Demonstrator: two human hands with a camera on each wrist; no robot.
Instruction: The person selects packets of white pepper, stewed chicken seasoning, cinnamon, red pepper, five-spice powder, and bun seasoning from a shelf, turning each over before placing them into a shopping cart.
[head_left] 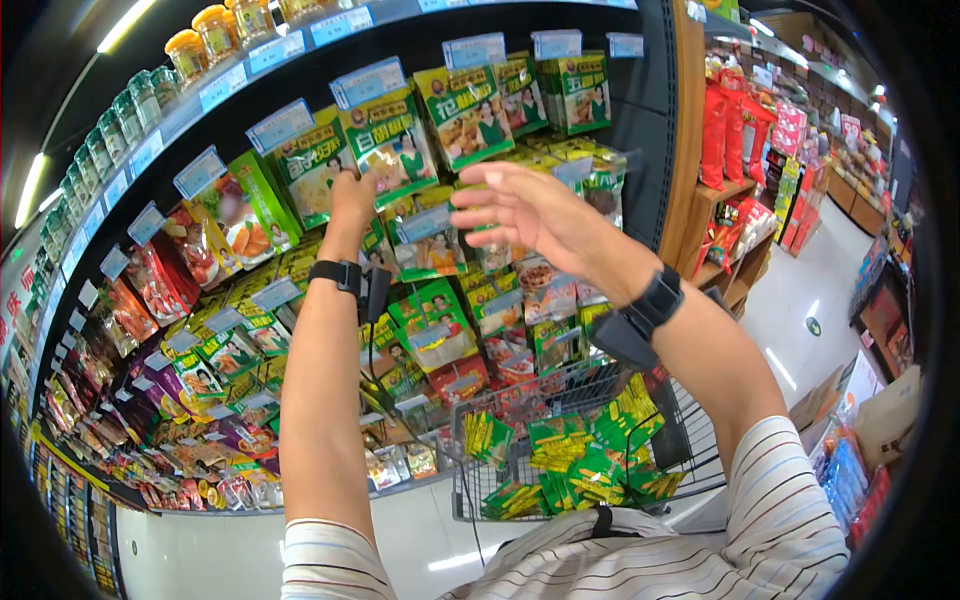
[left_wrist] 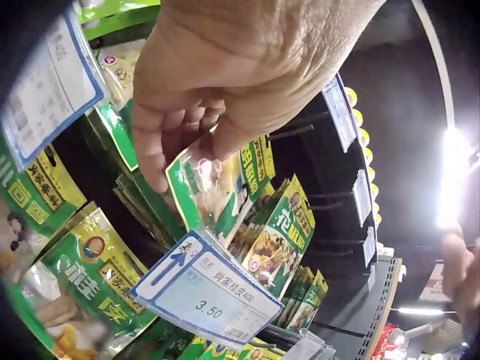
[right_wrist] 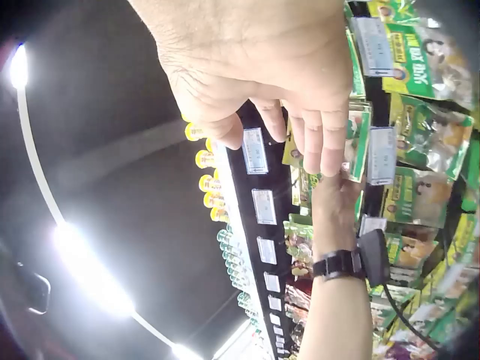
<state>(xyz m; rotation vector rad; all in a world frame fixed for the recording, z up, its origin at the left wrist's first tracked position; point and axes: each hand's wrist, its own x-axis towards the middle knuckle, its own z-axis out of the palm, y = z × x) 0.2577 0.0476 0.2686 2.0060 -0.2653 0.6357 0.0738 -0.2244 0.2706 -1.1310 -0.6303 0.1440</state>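
Observation:
My left hand (head_left: 350,205) reaches up to the hanging packets. In the left wrist view its thumb and curled fingers pinch the edge of a green and yellow spice packet (left_wrist: 206,184) with a clear window. In the head view this hand overlaps the lower edges of two neighbouring packets, one being a white pepper packet (head_left: 392,150). My right hand (head_left: 525,210) is held up in front of the rack, fingers extended and apart, with nothing in it. Behind and above it hangs another spice packet (head_left: 465,115).
A wire shopping cart (head_left: 460,490) below holds several green and yellow packets (head_left: 570,450). Price tags (head_left: 365,82) stick out on the rack's hooks. Jars (head_left: 215,35) line the upper shelf. A wooden shelf end (head_left: 680,130) stands at the right, beside an aisle floor (head_left: 815,290).

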